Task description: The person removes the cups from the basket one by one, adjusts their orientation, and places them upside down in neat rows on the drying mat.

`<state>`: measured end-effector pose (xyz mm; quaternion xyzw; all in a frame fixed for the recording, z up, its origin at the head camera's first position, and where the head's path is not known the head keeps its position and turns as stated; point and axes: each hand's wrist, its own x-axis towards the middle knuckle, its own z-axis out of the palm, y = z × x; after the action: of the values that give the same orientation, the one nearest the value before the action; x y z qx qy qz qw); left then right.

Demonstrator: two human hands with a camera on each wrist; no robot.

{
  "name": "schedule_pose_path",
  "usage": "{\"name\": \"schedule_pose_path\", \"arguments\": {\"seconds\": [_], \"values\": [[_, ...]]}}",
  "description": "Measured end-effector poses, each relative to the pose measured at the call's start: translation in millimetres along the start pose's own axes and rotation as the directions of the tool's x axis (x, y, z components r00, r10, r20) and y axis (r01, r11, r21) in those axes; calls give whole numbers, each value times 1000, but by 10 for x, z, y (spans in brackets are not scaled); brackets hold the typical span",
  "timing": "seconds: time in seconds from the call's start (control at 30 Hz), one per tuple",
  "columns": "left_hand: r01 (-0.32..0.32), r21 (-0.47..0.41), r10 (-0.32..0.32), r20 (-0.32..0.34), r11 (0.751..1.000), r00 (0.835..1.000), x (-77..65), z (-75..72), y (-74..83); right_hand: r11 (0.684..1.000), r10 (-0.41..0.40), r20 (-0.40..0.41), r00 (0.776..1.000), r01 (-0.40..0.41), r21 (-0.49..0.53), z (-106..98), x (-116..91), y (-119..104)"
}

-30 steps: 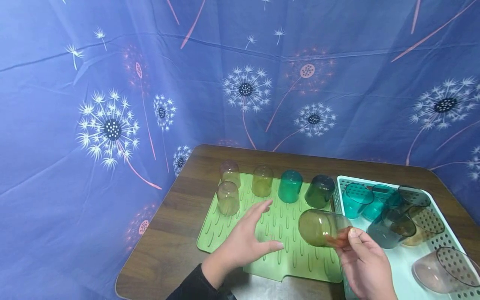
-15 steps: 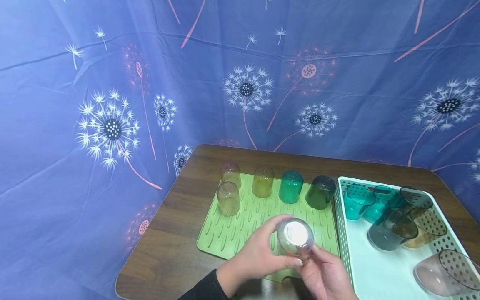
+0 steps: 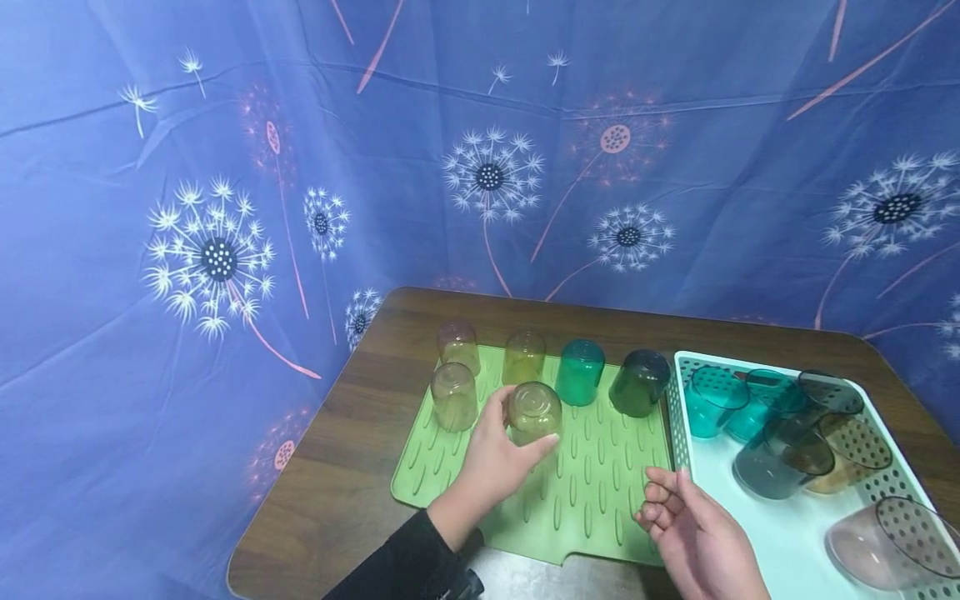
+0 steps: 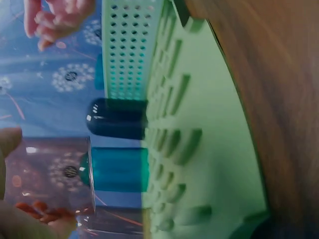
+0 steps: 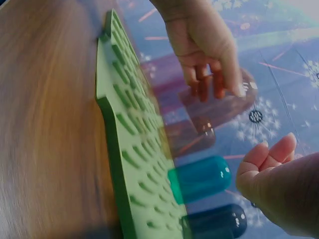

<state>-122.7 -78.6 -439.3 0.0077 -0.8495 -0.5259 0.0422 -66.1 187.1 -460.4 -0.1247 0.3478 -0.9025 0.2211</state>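
Observation:
My left hand [image 3: 493, 467] grips a see-through, pale pinkish drinking glass [image 3: 535, 408], thumb on one side and fingers on the other. The glass is upside down; in the left wrist view its rim stands clear of the green ribbed drying mat [image 3: 588, 500]. Nothing is in my right hand [image 3: 701, 529], whose fingers hang loosely curled by the basket's near left edge. Along the mat's back stand upturned glasses: a purplish one [image 3: 458, 343], an amber one [image 3: 524, 360], a teal one [image 3: 580, 372] and a dark grey one [image 3: 640, 383]. Another pale glass [image 3: 453, 398] stands left of the held one.
A pale mint perforated basket [image 3: 681, 417] sits against the mat's right side. Inside are several glasses, among them a teal one [image 3: 712, 408], a grey one [image 3: 776, 467] and a pinkish one [image 3: 873, 546] lying tilted. Behind the wooden table [image 3: 322, 467] hangs a blue dandelion-print cloth [image 3: 405, 183].
The glass passed from my right hand to my left, turning upside down. My left hand carried it forward and left over the mat; my right hand let go and drew back right.

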Motion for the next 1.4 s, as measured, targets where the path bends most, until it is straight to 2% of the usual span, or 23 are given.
{"name": "schedule_pose_path", "arguments": {"seconds": [0.13,0.27,0.43,0.57,0.63,0.7,0.77,0.8,0.83,0.87,0.9,0.97,1.0,1.03,1.07,1.1,1.13,1.2,1.23,1.27,1.4], "values": [[25,36,-22,-60,999,998,183,79,-86,998,-37,-7,999,36,-52,-53,-58,-74],[59,27,-56,-94,998,994,326,164,-167,997,-54,28,998,55,-45,-104,-93,-109],[116,28,-111,-127,993,986,450,272,-242,997,-75,70,995,76,-14,-139,-126,-132],[116,67,-104,-158,991,982,506,318,-297,993,-113,60,992,115,-25,-145,-158,-146],[117,81,-102,-168,990,981,519,325,-311,986,-144,10,989,145,-84,-139,-178,-172],[121,96,-104,-170,988,980,523,325,-315,963,-200,-82,976,180,-200,-121,-198,-218],[124,111,-105,-160,986,981,518,322,-308,913,-269,-205,941,181,-367,-106,-215,-294],[123,119,-103,-158,985,982,514,322,-302,876,-292,-301,908,128,-466,-87,-221,-353],[122,128,-101,-157,984,982,509,323,-297,816,-316,-408,856,26,-577,-47,-213,-423],[122,138,-100,-158,983,982,504,326,-292,736,-340,-480,809,-89,-671,-22,-209,-499],[119,147,-95,-159,982,983,497,330,-288,648,-359,-545,758,-217,-730,3,-196,-579],[116,163,-88,-171,980,981,481,330,-283,408,-400,-612,682,-465,-786,35,-167,-743],[113,169,-82,-177,979,981,475,330,-283,276,-418,-621,663,-559,-782,32,-151,-820],[112,173,-81,-180,979,980,469,327,-283,141,-446,-606,659,-617,-774,14,-129,-885],[113,177,-80,-183,978,980,462,323,-284,30,-468,-566,679,-627,-778,-36,-120,-933],[114,180,-81,-184,977,980,456,319,-287,-57,-481,-540,691,-639,-767,-85,-99,-972],[119,179,-85,-184,977,979,450,312,-286,-143,-487,-506,712,-637,-757,-147,-87,-1003],[126,171,-96,-176,977,980,440,298,-285,-248,-468,-486,738,-638,-729,-262,-60,-1027],[130,167,-101,-171,977,980,435,292,-283,-282,-458,-482,747,-637,-718,-312,-50,-1023],[131,162,-104,-164,978,981,430,287,-281,-306,-445,-486,753,-637,-707,-358,-44,-1014],[127,148,-108,-134,981,985,413,275,-271,-363,-419,-506,754,-650,-667,-470,-41,-975]]}}
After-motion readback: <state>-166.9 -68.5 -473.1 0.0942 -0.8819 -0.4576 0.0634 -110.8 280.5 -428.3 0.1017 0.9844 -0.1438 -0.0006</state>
